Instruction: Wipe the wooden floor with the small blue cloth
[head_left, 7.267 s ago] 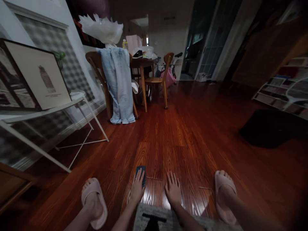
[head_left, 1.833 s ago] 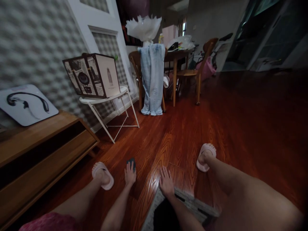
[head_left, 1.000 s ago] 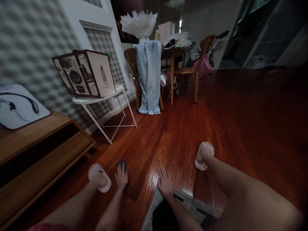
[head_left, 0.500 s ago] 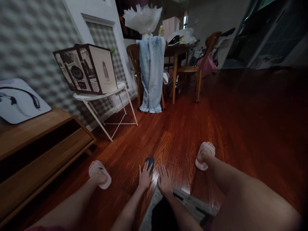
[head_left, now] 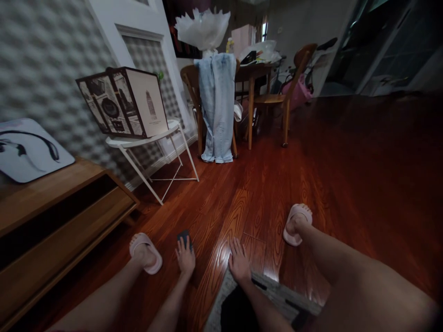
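Note:
On the wooden floor (head_left: 214,221), my left hand (head_left: 186,259) lies with its fingers spread over a dark, flat, phone-shaped object (head_left: 180,236). The fingers cover part of that object, and its far end shows beyond them. To the right, my right hand (head_left: 239,262) rests palm down with fingers stretched out, holding nothing. Its wrist is beside the edge of a grey patterned mat (head_left: 216,299).
My slippered feet (head_left: 146,253) stand wide apart on both sides. At left is a low wooden cabinet (head_left: 65,221). Ahead are a white side table (head_left: 152,133) bearing a printed box (head_left: 152,101), jeans (head_left: 217,110) over a chair, and another wooden chair (head_left: 273,98).
My left hand and the dark flat object have moved left together, away from my right hand, towards the left foot. My right hand has stayed nearly in place.

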Available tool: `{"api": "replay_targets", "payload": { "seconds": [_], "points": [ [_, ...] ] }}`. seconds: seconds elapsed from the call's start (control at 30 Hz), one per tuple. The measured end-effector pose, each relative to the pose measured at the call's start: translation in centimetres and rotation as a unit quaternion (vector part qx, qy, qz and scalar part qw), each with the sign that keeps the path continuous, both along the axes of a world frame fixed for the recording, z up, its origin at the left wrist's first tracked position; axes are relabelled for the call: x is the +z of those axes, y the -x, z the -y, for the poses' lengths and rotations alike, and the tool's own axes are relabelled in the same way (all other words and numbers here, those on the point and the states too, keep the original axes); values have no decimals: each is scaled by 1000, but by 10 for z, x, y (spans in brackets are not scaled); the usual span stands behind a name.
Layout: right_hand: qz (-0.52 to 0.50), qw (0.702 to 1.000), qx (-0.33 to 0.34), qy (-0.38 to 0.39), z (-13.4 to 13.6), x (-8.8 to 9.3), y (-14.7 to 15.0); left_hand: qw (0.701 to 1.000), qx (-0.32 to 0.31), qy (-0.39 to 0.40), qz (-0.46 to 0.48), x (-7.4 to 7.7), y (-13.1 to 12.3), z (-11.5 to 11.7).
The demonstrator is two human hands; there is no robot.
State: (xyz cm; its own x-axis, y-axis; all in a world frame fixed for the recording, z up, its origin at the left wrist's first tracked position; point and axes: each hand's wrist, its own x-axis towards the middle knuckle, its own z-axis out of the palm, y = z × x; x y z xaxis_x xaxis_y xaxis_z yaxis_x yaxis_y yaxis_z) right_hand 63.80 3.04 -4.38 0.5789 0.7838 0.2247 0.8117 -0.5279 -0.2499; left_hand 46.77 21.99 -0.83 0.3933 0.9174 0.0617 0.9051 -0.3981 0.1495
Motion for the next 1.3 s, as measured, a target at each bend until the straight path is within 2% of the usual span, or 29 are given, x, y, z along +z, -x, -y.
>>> {"api": "replay_targets", "payload": {
  "seconds": [0.1, 0.17, 0.23, 0.33, 0.4, 0.5, 0.57, 0.67, 0.73, 0.8, 0.87, 0.97, 1.03, 1.13, 1.23, 1.3],
  "points": [
    [11, 1000, 8, -8, 1, 0, -1, 989, -146, 32, 8, -2, -43, 40],
    [13, 1000, 18, -7, 2, 1, -2, 972, -225, 63, 4, 1, -65, 57],
    [11, 1000, 20, -1, 3, 3, -2, 959, -271, 78, -4, 5, -75, 60],
    [10, 1000, 9, 3, 3, 7, -1, 953, -296, 65, -13, 11, -68, 39],
    [9, 1000, -1, 2, 2, 9, 0, 966, -254, 54, -8, 15, -54, 13],
    [4, 1000, -7, 0, 2, 11, 2, 994, -102, 48, 11, 22, -27, -28],
    [-3, 1000, 0, -3, 2, 11, 3, 999, -17, 46, 16, 27, -11, -48],
    [-13, 1000, 6, -6, 3, 10, 3, 998, 55, 39, 15, 31, -3, -65],
    [-18, 1000, 8, -6, 5, 7, 4, 995, 93, 32, 19, 31, -12, -70],
    [-20, 1000, 13, -8, 6, 3, 4, 992, 118, 28, 23, 29, -33, -73],
    [-20, 1000, 15, -8, 8, -1, 4, 992, 117, 29, 26, 27, -64, -75],
    [-18, 1000, 12, -6, 11, -4, 4, 997, 57, 46, 22, 27, -125, -72],
    [-17, 1000, 16, 0, 14, -5, 3, 998, -17, 66, 15, 26, -171, -61],
    [-15, 1000, 23, 13, 17, -9, 3, 981, -167, 96, 6, 22, -239, -24],
    [-11, 999, 29, 25, 19, -19, 3, 935, -334, 116, 11, 16, -290, 26],
    [-6, 999, 34, 29, 20, -24, 3, 899, -420, 124, 17, 15, -310, 50]
  ]
}}
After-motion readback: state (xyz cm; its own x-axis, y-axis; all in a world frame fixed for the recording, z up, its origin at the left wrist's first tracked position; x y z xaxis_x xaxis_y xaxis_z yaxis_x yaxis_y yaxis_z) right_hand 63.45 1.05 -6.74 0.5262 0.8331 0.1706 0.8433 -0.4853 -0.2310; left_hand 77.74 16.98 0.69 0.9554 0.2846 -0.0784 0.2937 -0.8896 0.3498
